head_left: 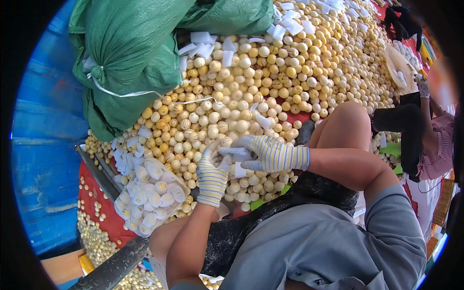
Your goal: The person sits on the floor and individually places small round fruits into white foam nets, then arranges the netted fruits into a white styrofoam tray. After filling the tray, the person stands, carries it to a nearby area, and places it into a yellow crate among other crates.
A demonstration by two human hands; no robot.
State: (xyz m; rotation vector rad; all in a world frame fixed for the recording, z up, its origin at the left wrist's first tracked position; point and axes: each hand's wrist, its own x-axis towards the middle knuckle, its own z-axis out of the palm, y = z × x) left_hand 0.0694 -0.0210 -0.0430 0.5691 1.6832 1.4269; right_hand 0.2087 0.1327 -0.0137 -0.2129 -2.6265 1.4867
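Both my hands wear striped knit gloves and meet over a large heap of round pale-yellow fruits [242, 125], some with brown stripes. My right hand [270, 154] grips a white foam net sleeve [237, 154] between thumb and fingers. My left hand [214, 170] is at the sleeve's left end, fingers curled; whether a fruit is inside or behind its fingers cannot be seen. Left of my left hand, a basket [183, 177] is filled with foam-netted fruits [154, 199]. Another white foam sleeve [239, 170] lies on the fruits just below my hands.
Tied green woven sacks [134, 47] stand on the heap at upper left, beside a blue wall [47, 152]. Loose foam sleeves [290, 23] are scattered about. A dark beam [116, 264] runs at lower left. Another person's gloved hand [422, 85] is at the right, near a basket [398, 69].
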